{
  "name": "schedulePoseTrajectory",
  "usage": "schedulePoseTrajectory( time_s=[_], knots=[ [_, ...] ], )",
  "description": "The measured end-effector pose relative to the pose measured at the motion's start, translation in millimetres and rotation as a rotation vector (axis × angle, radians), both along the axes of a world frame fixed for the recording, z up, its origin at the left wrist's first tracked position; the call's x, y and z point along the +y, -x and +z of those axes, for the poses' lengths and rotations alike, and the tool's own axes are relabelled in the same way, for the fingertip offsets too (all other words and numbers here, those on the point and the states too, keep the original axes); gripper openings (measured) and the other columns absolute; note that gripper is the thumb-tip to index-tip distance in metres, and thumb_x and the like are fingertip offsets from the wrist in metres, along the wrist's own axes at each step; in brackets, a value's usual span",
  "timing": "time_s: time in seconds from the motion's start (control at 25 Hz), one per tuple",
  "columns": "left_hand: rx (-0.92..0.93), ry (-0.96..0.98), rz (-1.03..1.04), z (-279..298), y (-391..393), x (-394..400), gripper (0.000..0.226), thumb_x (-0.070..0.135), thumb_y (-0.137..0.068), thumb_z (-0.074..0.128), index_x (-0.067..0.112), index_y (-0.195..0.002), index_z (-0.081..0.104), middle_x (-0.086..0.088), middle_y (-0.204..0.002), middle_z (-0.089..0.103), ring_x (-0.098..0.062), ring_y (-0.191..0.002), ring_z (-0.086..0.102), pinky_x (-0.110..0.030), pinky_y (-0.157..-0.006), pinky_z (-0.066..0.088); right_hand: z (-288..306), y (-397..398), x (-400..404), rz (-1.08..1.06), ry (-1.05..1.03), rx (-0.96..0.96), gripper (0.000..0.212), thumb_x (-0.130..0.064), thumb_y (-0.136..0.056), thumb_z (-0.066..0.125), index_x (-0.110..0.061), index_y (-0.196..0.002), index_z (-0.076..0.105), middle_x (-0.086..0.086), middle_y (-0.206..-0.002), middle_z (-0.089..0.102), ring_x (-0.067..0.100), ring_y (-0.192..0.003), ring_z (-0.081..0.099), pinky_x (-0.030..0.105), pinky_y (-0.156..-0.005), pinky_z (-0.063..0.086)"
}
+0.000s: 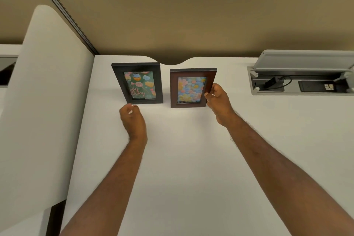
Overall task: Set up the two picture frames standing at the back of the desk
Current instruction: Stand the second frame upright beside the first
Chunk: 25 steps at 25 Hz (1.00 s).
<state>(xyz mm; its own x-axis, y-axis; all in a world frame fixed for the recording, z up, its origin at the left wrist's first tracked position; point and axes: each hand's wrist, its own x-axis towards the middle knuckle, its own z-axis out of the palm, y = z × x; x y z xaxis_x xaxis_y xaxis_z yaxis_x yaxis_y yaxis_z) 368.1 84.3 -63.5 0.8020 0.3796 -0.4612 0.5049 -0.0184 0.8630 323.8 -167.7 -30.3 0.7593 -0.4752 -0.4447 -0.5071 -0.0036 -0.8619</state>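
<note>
Steady brown frame (192, 87) by its edge with gripping right hand (217, 101), release gently; left hand (132, 119), loosely curled, empty below black frame (138, 83).

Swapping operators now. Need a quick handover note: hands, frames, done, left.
Left hand: free, fingers loosely curled, just in front of the black frame, not gripping it.
Right hand: grip on the right edge of the brown frame.
Both frames stand upright side by side, apart, near the back of the white desk, pictures facing the wearer.
Done: black frame stands on its own.
Left: release the brown frame, check it stands unaided; nudge it back if both should line up.
</note>
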Motion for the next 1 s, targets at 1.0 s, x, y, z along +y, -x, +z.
schedulePoseTrajectory(
  time_s=[1.0],
  knots=[
    [-0.044,-0.040,-0.099,-3,-41,19,0.040,0.037,-0.104,0.043,0.020,-0.139,0.051,-0.004,-0.142,0.057,-0.020,-0.126,0.053,-0.031,-0.101,0.046,-7,-20,0,0.007,0.001,-0.011,0.029,-0.014,-0.103,0.048,-0.015,-0.133,0.050,0.002,-0.134,0.059,0.018,-0.118,0.055,0.028,-0.086,0.049]
  ],
)
